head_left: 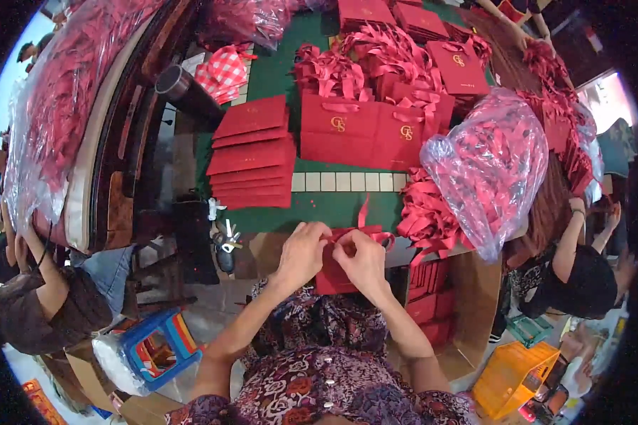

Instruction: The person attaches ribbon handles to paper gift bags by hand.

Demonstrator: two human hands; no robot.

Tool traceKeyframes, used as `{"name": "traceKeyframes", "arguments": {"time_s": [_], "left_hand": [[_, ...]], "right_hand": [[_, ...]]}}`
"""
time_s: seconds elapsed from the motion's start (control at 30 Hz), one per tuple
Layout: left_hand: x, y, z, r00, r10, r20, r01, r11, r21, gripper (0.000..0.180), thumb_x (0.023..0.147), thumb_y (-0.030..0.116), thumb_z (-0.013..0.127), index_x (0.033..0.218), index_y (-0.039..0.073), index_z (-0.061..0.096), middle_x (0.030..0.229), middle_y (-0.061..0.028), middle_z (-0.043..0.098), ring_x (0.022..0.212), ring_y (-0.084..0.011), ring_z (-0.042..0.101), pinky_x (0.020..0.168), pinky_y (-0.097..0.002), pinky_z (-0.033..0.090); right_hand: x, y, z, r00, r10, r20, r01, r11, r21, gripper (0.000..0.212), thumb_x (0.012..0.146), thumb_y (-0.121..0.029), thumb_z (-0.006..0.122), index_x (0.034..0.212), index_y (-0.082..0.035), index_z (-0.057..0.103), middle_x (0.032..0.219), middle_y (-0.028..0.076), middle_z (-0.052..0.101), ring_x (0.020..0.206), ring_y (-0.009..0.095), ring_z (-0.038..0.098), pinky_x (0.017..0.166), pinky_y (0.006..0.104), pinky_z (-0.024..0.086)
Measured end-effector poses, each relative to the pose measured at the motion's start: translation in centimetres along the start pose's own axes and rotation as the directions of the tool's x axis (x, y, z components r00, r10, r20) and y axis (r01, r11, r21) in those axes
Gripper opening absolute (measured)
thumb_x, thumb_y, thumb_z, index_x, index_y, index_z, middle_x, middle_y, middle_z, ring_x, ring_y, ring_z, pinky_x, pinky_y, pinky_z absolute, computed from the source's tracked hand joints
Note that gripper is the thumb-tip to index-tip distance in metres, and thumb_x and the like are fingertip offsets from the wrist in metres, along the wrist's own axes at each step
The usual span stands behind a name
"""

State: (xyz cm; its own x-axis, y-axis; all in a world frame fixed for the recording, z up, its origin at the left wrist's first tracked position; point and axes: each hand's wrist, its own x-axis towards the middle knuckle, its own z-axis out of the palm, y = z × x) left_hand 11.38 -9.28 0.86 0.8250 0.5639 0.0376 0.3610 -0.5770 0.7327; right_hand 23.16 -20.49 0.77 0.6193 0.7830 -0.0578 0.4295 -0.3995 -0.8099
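My left hand (301, 251) and my right hand (361, 258) meet at the near edge of a green table (319, 209). Both pinch a red ribbon (365, 225) at the top of a red paper bag (333, 273) held between them. The bag hangs partly below the table edge, and my hands hide most of it. A pile of loose red ribbons (427, 216) lies just right of my right hand. A stack of flat red bags (252, 156) lies beyond my left hand.
Finished red bags with bows (365, 131) stand mid-table. A clear plastic sack of red ribbons (493, 166) sits at right. A cardboard box with red bags (439, 312) stands below. People sit at left (46, 297) and right (574, 273). A blue stool (159, 343) and orange crate (517, 375) are on the floor.
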Motion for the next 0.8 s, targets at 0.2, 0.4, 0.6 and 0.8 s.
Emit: {"name": "traceKeyframes", "arguments": {"time_s": [0.2, 0.4, 0.6, 0.8], "left_hand": [[0.0, 0.7, 0.2, 0.998, -0.025, -0.062, 0.020, 0.997, -0.070, 0.010, 0.083, -0.003, 0.058, 0.093, 0.001, 0.059, 0.086, -0.0158, 0.064, 0.082, -0.0373, 0.058, 0.073, -0.0454, 0.048], [-0.6, 2.0, 0.5, 0.994, 0.002, -0.112, -0.006, 0.999, -0.035, 0.010, 0.083, -0.003, 0.057, 0.092, 0.001, 0.059, 0.088, -0.0161, 0.063, 0.083, -0.0376, 0.058, 0.075, -0.0455, 0.048], [-0.4, 2.3, 0.1, 0.994, -0.038, -0.105, 0.031, 0.997, -0.067, 0.010, 0.082, -0.004, 0.056, 0.090, 0.001, 0.060, 0.088, -0.0151, 0.064, 0.084, -0.0369, 0.059, 0.077, -0.0448, 0.048], [-1.0, 2.1, 0.5, 0.991, -0.071, -0.116, 0.059, 0.993, -0.104, 0.011, 0.082, -0.003, 0.056, 0.091, 0.001, 0.061, 0.088, -0.0143, 0.065, 0.084, -0.0364, 0.060, 0.077, -0.0443, 0.049]], "right_hand": [[-0.4, -0.6, 0.1, 1.000, 0.011, -0.013, -0.012, 1.000, -0.025, 0.016, 0.077, -0.014, 0.071, 0.085, -0.001, 0.064, 0.082, 0.017, 0.068, 0.072, 0.033, 0.068, 0.065, 0.0425, 0.053], [-0.5, -0.8, -0.1, 0.996, 0.087, 0.010, -0.087, 0.995, 0.047, 0.017, 0.076, -0.013, 0.071, 0.084, -0.001, 0.063, 0.076, 0.016, 0.067, 0.069, 0.032, 0.068, 0.063, 0.0417, 0.053], [-1.3, -0.6, 0.6, 0.987, -0.132, -0.092, 0.123, 0.988, -0.092, 0.017, 0.075, -0.008, 0.072, 0.083, -0.001, 0.058, 0.077, 0.016, 0.064, 0.067, 0.035, 0.065, 0.059, 0.0441, 0.051], [-0.8, -0.6, -0.3, 0.992, 0.116, 0.050, -0.121, 0.987, 0.108, 0.017, 0.076, -0.012, 0.072, 0.084, -0.002, 0.062, 0.077, 0.016, 0.066, 0.070, 0.031, 0.067, 0.065, 0.0413, 0.053]]}}
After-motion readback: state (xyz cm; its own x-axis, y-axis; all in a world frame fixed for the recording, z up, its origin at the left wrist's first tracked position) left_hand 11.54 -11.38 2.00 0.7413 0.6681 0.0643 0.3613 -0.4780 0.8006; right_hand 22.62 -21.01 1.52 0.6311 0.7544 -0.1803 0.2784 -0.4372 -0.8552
